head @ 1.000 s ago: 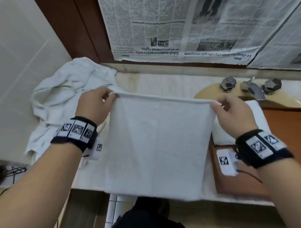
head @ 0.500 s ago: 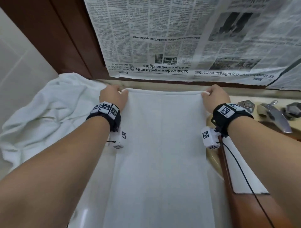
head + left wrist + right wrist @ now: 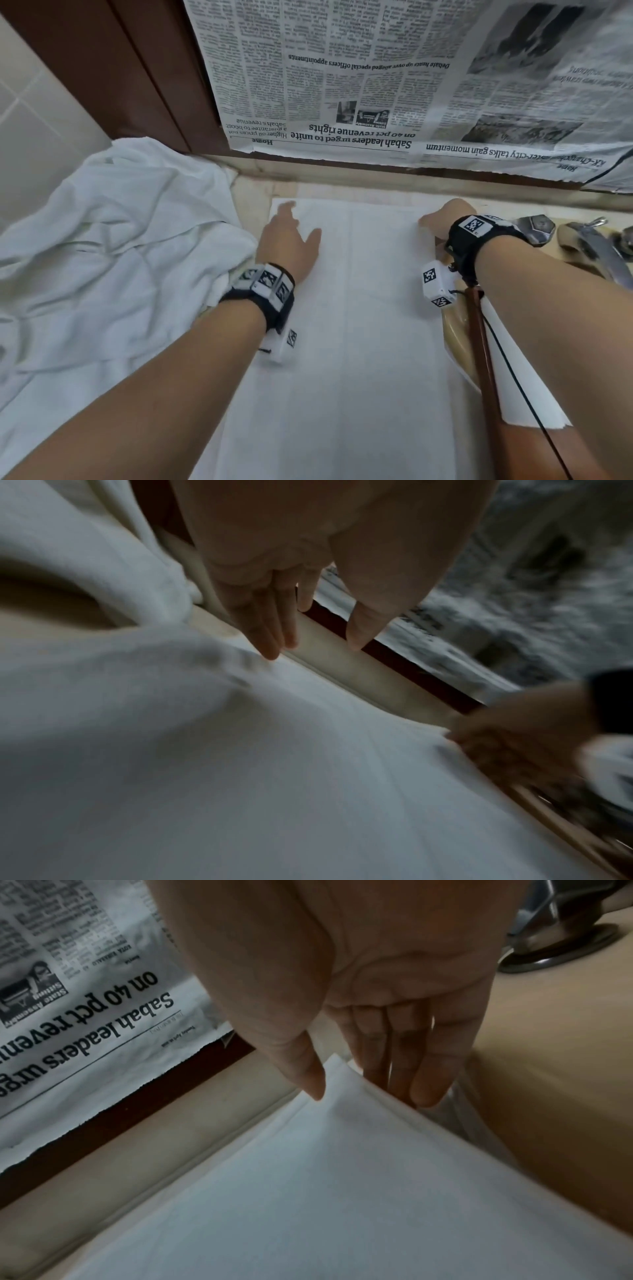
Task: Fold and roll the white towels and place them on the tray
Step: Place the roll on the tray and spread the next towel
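Half a second ago both far corners of the towel [image 3: 352,308] were gripped at the back of the counter [image 3: 260,192]; now the left corner has been let go, and the left hand [image 3: 291,240] has been drawn back a little towards the body and lies over the towel's left edge with its fingers [image 3: 270,620] straight and slightly spread, nothing held. A second ago the towel was held up in the air, whereas now it is spread flat along the counter, a lengthwise crease running down its middle.

The right hand [image 3: 445,219] is kept at the far right corner: in the right wrist view the thumb [image 3: 308,1074] is laid on top of the layered corner and the other fingers are reached down just past its edge (whether they curl beneath it cannot be told).

A crumpled pile of white cloth [image 3: 113,260] lies at the left, touching the towel's edge. The tray [image 3: 479,342] is seen at the right, beneath the right forearm, with a folded white piece [image 3: 520,394] on it.
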### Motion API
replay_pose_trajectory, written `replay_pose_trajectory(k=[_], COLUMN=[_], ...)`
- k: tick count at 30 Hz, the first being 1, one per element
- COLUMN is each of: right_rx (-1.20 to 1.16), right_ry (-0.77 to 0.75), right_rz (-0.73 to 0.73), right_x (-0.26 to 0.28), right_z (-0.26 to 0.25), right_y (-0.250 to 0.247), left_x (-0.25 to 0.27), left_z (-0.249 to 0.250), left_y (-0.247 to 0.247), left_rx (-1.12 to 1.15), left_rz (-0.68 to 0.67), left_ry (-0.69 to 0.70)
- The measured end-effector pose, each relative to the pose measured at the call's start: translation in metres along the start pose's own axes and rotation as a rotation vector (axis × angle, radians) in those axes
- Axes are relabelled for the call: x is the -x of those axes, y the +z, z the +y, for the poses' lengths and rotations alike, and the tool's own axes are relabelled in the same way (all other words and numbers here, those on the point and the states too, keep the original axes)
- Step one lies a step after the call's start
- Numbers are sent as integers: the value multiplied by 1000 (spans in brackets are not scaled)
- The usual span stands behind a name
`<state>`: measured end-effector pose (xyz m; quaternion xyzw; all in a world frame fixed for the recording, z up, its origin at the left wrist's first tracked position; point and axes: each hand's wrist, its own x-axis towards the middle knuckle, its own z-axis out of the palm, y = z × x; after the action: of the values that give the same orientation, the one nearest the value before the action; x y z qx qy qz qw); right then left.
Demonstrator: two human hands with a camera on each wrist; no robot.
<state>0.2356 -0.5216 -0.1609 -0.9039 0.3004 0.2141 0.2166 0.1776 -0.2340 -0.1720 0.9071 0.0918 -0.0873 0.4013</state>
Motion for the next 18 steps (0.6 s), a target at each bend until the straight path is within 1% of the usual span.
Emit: replay_pose_trajectory(k=[2,6,8,10,12,14,16,18], right_rx=[20,101,148,175,141,-6,-88,-86], right_ry=[-10,-34,-54,-80,-103,-123,-123,-127], right_rz=[-25,8,30,44,46,24,35,57], right_x=[1,3,5,8,11,13,15,17], right_z=[1,0,0,3,8,12,13,13], right_y=[2,2,-1,-6,-12,-17,-20,-23], left_x=[37,111,140,164,181,192,201,208], left_z=[7,19,25,28,29,28,29,32], left_y=[15,58,78,96,110,125,136,146], left_rx=[7,-153,-195,-232,-280,-343,-389,-419], left_rz=[-98,-376,-478,-546,-571,-571,-551,-508], left_ry=[25,100,135,171,218,259,277,277])
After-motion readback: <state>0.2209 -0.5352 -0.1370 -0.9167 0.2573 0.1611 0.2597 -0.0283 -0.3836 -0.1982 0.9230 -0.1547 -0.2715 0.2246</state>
